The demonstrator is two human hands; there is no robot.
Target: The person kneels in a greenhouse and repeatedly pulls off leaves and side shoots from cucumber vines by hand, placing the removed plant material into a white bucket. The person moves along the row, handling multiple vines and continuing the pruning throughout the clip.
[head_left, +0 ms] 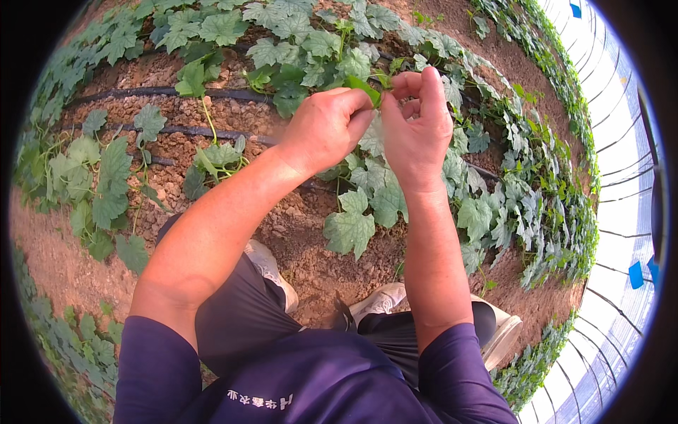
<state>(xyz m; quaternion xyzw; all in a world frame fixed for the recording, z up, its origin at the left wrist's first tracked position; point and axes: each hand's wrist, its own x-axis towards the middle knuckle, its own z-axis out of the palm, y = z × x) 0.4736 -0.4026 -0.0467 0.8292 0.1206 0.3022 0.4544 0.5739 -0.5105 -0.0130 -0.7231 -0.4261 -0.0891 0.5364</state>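
Note:
My left hand (331, 124) is raised over the plant row, its fingers curled on the edge of a bright green leaf (365, 90) of a vine. Close on its right, my right hand (416, 119) pinches the tip of a young vine shoot (384, 79) between thumb and forefinger, the other fingers loosely bent. The two hands are a little apart, with the shoot between them. Below them spread broad lobed vine leaves (352, 225). Parts of the stem are hidden behind the fingers.
Black drip irrigation hoses (228, 94) run across reddish clumpy soil (296, 228). More leafy vines (108, 180) grow at the left. A whitish bucket (503, 336) stands beside my right leg, near my shoes (381, 302). Greenhouse film with curved ribs (619, 212) rises at the right.

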